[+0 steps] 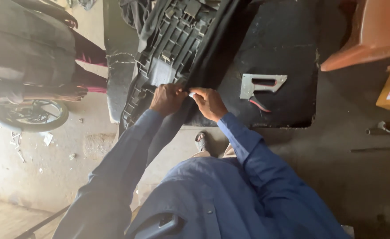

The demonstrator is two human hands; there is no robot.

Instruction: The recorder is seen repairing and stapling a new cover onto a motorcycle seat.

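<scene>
In front of me stands a dark, scuffed desk (pixel 288 48), its black top worn and chipped along the near edge. On it lies a ribbed black plastic seat base (pixel 170 42) with black cover fabric (pixel 215 53) draped over it — and, well apart to the right, a grey metal staple gun (pixel 262 84) lying flat. Around the desk is a dusty concrete floor (pixel 345 172), with a thin metal rod (pixel 376 150) lying on it.

Dim workshop shot, lit from the left.
Left edge is washed out by glare; right side is left shadowed; slight softness throughout.
</scene>
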